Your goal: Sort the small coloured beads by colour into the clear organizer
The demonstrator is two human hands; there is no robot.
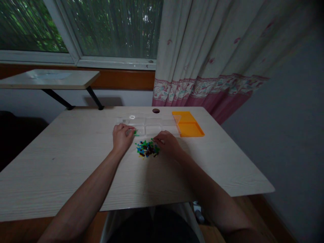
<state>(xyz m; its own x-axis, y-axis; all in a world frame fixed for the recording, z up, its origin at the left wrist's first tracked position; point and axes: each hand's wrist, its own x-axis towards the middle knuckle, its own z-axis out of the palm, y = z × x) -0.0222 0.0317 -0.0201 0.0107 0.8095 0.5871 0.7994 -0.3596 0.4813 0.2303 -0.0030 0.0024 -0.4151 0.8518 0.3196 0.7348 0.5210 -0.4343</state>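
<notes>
A mixed heap of small plastic pieces (147,149), in green, blue, dark brown and yellow, lies on the table. Behind it stands a clear divided box (153,122) with several compartments. My left hand (123,137) is at the box's near left corner, thumb and fingers pinched together. Small green pieces (136,133) show at its fingertips; whether some of them rest in the compartment I cannot tell. At the heap's right back edge, my right hand (167,142) is closed in a pinch, with a small green piece (152,139) at the fingertips.
An orange tray or lid (191,125) lies right of the clear box, partly under its edge. The pale wooden table (76,158) has a cable hole (156,110) near its back edge. A raised shelf (76,81) stands at the back left. A curtain (184,67) hangs behind.
</notes>
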